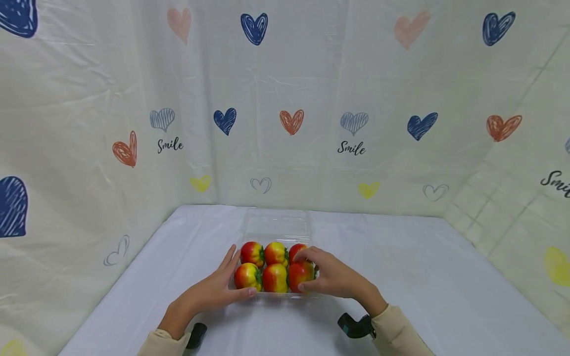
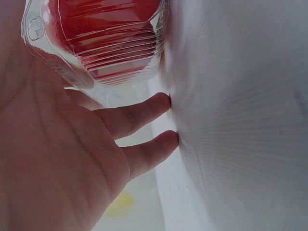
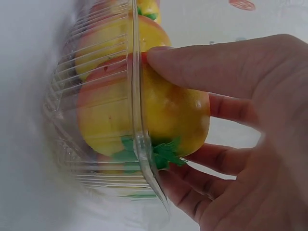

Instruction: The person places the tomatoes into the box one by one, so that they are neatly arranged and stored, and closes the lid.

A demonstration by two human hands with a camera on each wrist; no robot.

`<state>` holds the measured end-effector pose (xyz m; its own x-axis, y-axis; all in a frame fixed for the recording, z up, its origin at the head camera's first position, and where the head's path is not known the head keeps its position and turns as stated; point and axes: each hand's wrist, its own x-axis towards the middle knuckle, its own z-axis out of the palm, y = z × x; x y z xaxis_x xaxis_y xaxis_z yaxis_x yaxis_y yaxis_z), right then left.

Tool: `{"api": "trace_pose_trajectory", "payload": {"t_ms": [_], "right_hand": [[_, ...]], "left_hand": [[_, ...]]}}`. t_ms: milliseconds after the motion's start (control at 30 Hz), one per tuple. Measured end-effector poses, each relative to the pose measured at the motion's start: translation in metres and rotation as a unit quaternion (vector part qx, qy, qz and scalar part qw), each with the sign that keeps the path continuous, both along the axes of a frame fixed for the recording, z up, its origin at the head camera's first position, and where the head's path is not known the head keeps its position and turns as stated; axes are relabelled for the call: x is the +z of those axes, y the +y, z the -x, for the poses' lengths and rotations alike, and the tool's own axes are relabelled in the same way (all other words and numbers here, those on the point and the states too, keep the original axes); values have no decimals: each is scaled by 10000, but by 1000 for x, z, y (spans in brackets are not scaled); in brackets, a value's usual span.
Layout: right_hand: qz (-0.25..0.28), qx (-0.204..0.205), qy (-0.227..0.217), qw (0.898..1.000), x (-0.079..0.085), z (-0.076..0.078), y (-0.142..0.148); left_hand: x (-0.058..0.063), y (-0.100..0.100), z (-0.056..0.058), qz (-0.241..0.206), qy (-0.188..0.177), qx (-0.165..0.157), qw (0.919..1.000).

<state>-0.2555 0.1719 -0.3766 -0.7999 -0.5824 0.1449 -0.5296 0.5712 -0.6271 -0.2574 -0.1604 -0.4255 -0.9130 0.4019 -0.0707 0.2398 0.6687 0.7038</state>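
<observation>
A clear plastic clamshell box (image 1: 278, 295) holds several red-and-yellow fruits (image 1: 274, 278) with green leafy tops, set in two rows. My right hand (image 1: 336, 277) grips the front right fruit (image 3: 180, 113), thumb on its near side and fingers round the far side. In the right wrist view this fruit sits inside the box wall, its green leaves by the rim. My left hand (image 1: 213, 291) lies along the box's left side with fingers extended and thumb by the front edge. Two of its fingertips (image 2: 161, 102) reach the tabletop in the left wrist view.
The box's transparent lid (image 1: 276, 225) is folded back flat behind the fruits. A white cloth (image 1: 383, 262) covers the table. Behind it hangs a pale curtain (image 1: 311, 74) printed with hearts. Dark wrist-worn devices (image 1: 355, 326) sit below both hands.
</observation>
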Motion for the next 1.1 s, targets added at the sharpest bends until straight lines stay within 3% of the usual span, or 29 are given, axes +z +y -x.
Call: {"api": "trace_pose_trajectory", "payload": {"t_ms": [767, 1100], "right_hand": [[-391, 28, 129, 9991, 5, -4, -1], [-370, 185, 480, 9980, 4, -4, 0]], "left_hand": [[2, 1, -1, -18, -22, -13, 10000], [-1, 0, 1, -13, 24, -36, 10000]]}}
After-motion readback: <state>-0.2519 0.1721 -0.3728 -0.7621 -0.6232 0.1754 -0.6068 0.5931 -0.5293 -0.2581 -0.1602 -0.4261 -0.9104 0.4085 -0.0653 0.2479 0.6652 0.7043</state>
